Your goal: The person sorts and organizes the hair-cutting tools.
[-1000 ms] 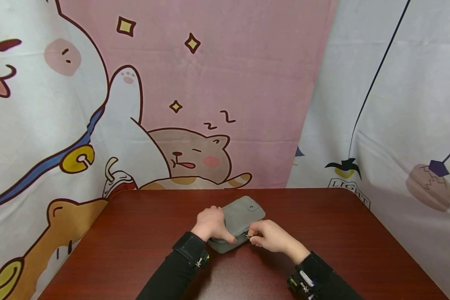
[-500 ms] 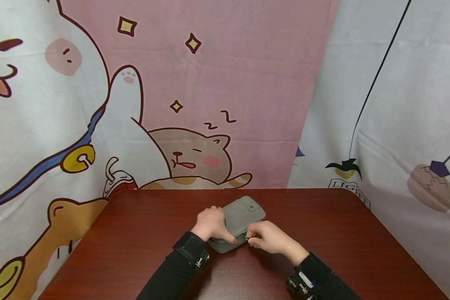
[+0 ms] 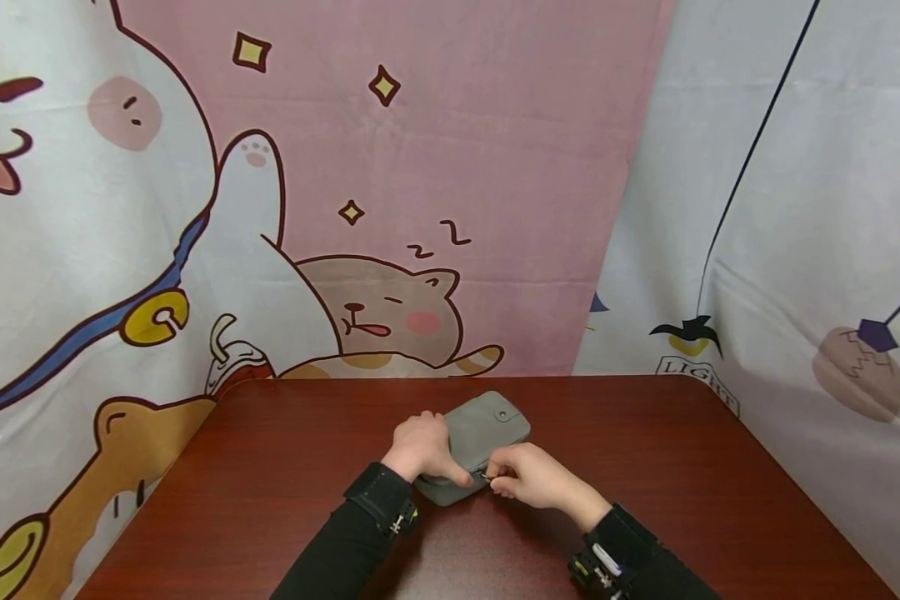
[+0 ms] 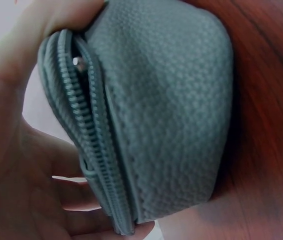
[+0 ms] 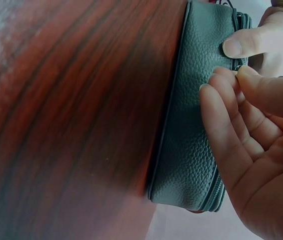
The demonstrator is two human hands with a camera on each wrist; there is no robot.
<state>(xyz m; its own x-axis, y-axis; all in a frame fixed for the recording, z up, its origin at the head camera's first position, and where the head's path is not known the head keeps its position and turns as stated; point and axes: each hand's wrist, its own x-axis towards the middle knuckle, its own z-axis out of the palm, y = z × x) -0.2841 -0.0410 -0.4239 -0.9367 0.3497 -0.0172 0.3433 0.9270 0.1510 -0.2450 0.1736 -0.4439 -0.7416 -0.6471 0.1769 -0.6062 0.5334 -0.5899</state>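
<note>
A grey-green pebbled pouch [image 3: 487,427] with a snap button lies slantwise on the table. My left hand [image 3: 422,450] grips its left end, thumb at the near side and fingers round the far side. With thumb and index finger, my right hand [image 3: 534,477] pinches the small zipper pull [image 3: 484,476] on the near edge, close to the left thumb. The pull is mostly hidden by the fingertips. In the left wrist view, the zipper teeth [image 4: 84,112] stand parted at this end. The zipper [image 5: 212,192] runs on behind the right hand in the right wrist view.
The dark red-brown wooden table [image 3: 300,467] reaches back to a cloth backdrop [image 3: 495,167] printed with cartoon animals. Black bands with small devices circle both wrists, over dark sleeves [image 3: 345,533].
My right hand has slid a little to the left along the pouch's near edge with the zipper pull, nearer the left thumb. The left hand and the pouch have stayed in place.
</note>
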